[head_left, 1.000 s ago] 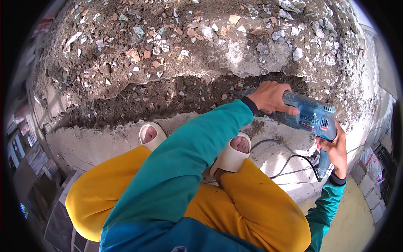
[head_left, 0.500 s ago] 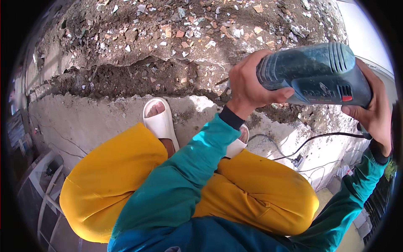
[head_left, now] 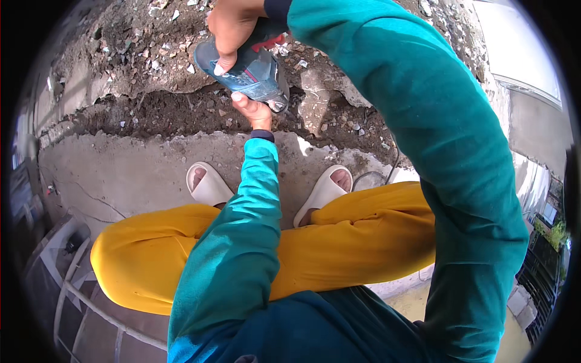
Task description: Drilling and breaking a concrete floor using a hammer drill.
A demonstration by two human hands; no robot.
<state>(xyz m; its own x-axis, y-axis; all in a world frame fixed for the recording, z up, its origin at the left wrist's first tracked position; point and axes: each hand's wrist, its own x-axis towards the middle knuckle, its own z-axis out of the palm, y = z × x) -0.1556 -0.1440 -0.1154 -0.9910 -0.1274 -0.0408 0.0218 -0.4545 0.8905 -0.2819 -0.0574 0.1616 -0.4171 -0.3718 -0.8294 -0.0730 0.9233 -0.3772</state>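
Note:
A blue-green hammer drill is held low over the broken ground, its nose pointing down and toward my right. My right hand reaches across from the right and is closed on the drill's rear end, thumb lying along the housing. A red part shows beside that hand. Under the front of the tool, my left hand is closed round it near the nose; some of its fingers are hidden by the body. The bit's tip is hard to make out. Just right of the nose lies a chunk of broken concrete.
A rough trench of soil and rubble runs along the concrete slab. My feet in white slides stand on that slab. A dark cable lies right of my feet; a pale metal frame is at lower left.
The drill has swung from the right side to the left of centre, and its nose now points rightward instead of leftward. My right arm now crosses over the top; my feet have spread apart.

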